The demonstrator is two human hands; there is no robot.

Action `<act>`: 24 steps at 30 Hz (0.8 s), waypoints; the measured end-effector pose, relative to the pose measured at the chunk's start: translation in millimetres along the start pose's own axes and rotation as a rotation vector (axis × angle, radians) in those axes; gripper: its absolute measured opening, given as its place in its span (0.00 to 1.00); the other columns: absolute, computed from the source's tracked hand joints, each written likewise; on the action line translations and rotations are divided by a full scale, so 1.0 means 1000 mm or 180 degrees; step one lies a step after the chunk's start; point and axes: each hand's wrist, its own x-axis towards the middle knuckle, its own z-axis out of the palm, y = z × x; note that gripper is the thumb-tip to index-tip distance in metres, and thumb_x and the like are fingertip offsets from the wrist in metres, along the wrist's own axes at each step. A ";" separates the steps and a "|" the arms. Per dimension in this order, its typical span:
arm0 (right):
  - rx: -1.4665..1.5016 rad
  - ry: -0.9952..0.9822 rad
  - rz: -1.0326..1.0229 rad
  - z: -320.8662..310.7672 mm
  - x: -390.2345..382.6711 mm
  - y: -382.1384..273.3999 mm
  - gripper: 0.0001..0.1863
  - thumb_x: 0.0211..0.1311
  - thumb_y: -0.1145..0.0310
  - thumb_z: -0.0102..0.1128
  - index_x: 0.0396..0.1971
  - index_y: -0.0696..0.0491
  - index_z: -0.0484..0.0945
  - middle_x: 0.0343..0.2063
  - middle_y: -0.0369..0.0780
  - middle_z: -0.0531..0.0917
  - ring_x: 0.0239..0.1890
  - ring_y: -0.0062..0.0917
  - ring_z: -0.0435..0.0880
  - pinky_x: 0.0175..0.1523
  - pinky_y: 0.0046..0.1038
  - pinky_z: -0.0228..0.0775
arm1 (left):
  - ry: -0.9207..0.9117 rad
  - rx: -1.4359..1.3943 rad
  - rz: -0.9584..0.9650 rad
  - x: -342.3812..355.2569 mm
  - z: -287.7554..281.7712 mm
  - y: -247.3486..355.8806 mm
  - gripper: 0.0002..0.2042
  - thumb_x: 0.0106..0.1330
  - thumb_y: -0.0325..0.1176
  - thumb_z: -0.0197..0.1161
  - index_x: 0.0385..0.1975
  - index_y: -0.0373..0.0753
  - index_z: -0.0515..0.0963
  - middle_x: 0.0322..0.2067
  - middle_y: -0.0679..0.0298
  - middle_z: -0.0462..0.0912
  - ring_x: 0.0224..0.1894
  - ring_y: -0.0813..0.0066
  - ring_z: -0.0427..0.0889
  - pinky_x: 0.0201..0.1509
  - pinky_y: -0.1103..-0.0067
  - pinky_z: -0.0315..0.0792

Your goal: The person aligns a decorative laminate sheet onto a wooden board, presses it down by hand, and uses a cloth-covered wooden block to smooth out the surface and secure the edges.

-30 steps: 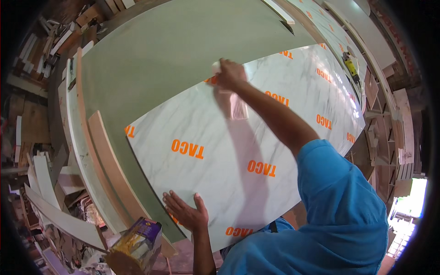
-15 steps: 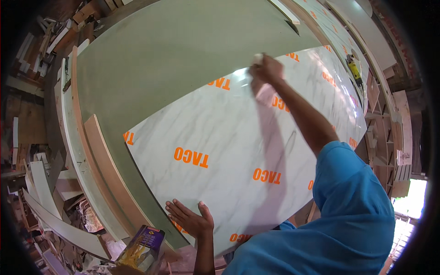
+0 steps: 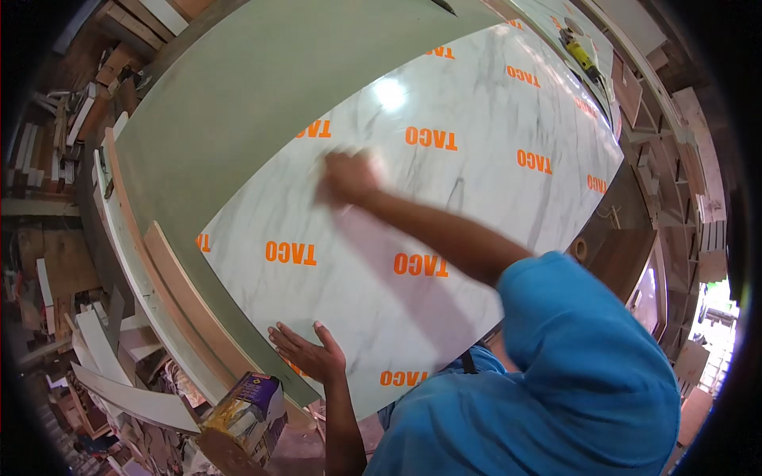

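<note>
White marbled sheet, amid boards, underlies the spread left hand and blurred right hand, grip unclear.

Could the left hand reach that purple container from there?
Probably yes: the left hand rests on the marbled sheet, the purple container is close by to its left, and only the edge of the green board seems to lie between.

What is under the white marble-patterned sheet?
A grey-green board shows beyond the far edge and along the left edge of the marble-patterned sheet. What lies directly beneath the sheet is covered, so whether the board continues there cannot be seen.
</note>
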 end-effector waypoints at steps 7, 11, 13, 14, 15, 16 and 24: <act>-0.0598 0.1463 0.1317 -0.145 -0.030 0.323 0.20 0.51 0.54 0.65 0.39 0.52 0.78 0.27 0.44 0.85 0.31 0.38 0.85 0.36 0.39 0.77 | 0.0006 -0.0071 0.0023 -0.008 0.000 0.002 0.38 0.73 0.54 0.47 0.72 0.29 0.51 0.73 0.43 0.48 0.76 0.46 0.46 0.77 0.53 0.44; -0.0765 0.1484 0.1620 -0.098 -0.067 0.255 0.23 0.53 0.51 0.63 0.42 0.53 0.76 0.35 0.45 0.85 0.38 0.42 0.85 0.43 0.42 0.76 | 0.0041 0.0069 0.0019 -0.012 0.001 -0.007 0.38 0.73 0.55 0.46 0.72 0.28 0.51 0.74 0.43 0.48 0.76 0.47 0.47 0.77 0.54 0.44; -0.0320 0.0869 0.1422 -0.056 -0.105 0.163 0.25 0.52 0.49 0.64 0.43 0.53 0.76 0.33 0.44 0.86 0.38 0.39 0.85 0.45 0.41 0.76 | 0.0123 0.0033 0.0065 -0.014 0.001 -0.004 0.38 0.74 0.55 0.45 0.71 0.28 0.52 0.73 0.42 0.48 0.76 0.47 0.47 0.78 0.55 0.44; -0.0212 0.0312 0.1237 -0.040 -0.125 0.094 0.26 0.52 0.49 0.64 0.43 0.54 0.75 0.38 0.45 0.85 0.41 0.38 0.85 0.46 0.41 0.76 | 0.0125 0.0047 0.0037 -0.015 0.001 -0.012 0.38 0.74 0.55 0.45 0.71 0.28 0.52 0.73 0.42 0.48 0.76 0.47 0.47 0.78 0.55 0.44; -0.0180 0.0326 0.1060 -0.017 -0.149 0.044 0.24 0.54 0.52 0.63 0.43 0.54 0.75 0.40 0.46 0.84 0.43 0.39 0.84 0.46 0.42 0.75 | 0.0205 0.0034 0.0067 -0.014 0.003 -0.011 0.37 0.74 0.55 0.44 0.71 0.27 0.52 0.73 0.41 0.49 0.76 0.47 0.48 0.78 0.55 0.45; -0.0265 0.0595 0.0492 0.016 -0.178 0.026 0.21 0.54 0.56 0.63 0.42 0.55 0.75 0.38 0.46 0.83 0.42 0.41 0.83 0.46 0.43 0.74 | 0.0274 -0.0010 0.0177 -0.014 0.005 -0.004 0.37 0.75 0.54 0.43 0.71 0.27 0.53 0.73 0.41 0.49 0.76 0.47 0.48 0.78 0.56 0.45; -0.0304 0.0378 -0.0440 0.051 -0.317 -0.087 0.13 0.53 0.69 0.60 0.39 0.54 0.73 0.37 0.44 0.79 0.44 0.37 0.81 0.49 0.42 0.70 | 0.0616 -0.0335 0.0425 -0.011 0.016 -0.036 0.25 0.76 0.40 0.42 0.67 0.31 0.63 0.71 0.45 0.59 0.73 0.50 0.57 0.74 0.56 0.53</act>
